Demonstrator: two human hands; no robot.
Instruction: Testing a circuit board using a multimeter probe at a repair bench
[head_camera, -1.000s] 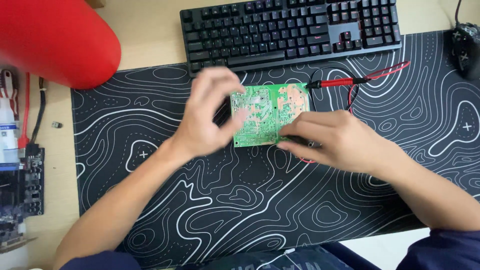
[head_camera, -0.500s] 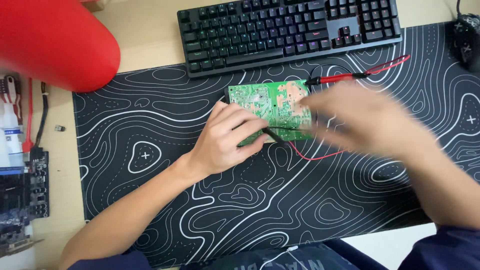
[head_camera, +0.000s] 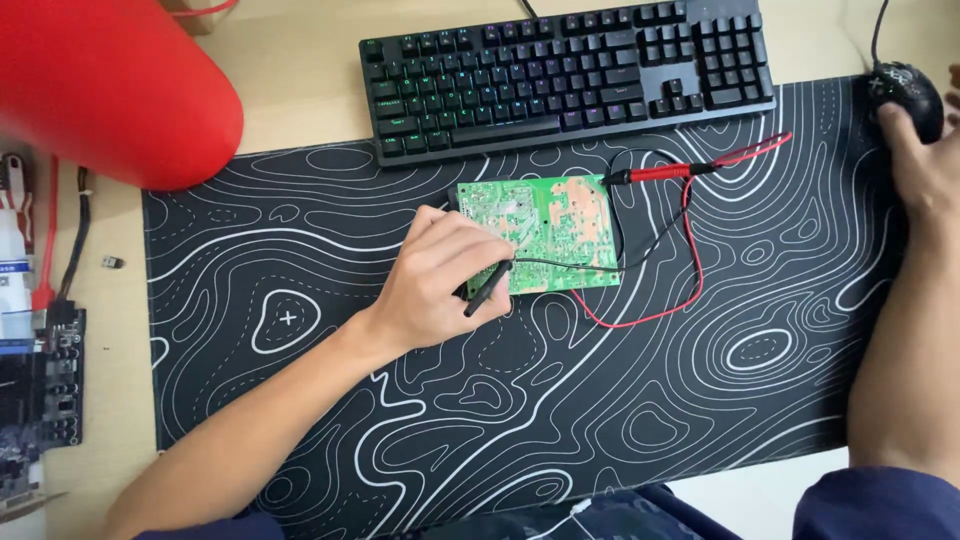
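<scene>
Boards: one flat green circuit board (head_camera: 540, 235), solder-dotted, near the black wavy-lined desk mat's (head_camera: 300, 400) top edge.
Probes: two slim plastic ones; black probe (head_camera: 487, 290) pinched in the left hand (head_camera: 440, 280) at the board's lower left corner; red probe (head_camera: 665, 173) lies loose.
Mouse: one glossy black mouse (head_camera: 905, 95) at the desk's right edge, right hand (head_camera: 925, 165) curled over it.
Keyboard: one black backlit keyboard (head_camera: 565, 75).

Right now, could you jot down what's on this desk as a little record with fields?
Surface: black desk mat with white wavy lines
Left hand: holds black probe, rests on green circuit board
Right hand: on black mouse
Red probe: lies on mat, at board's upper right corner
Keyboard: behind the board, backlit
Red object: top left, blurred
</scene>
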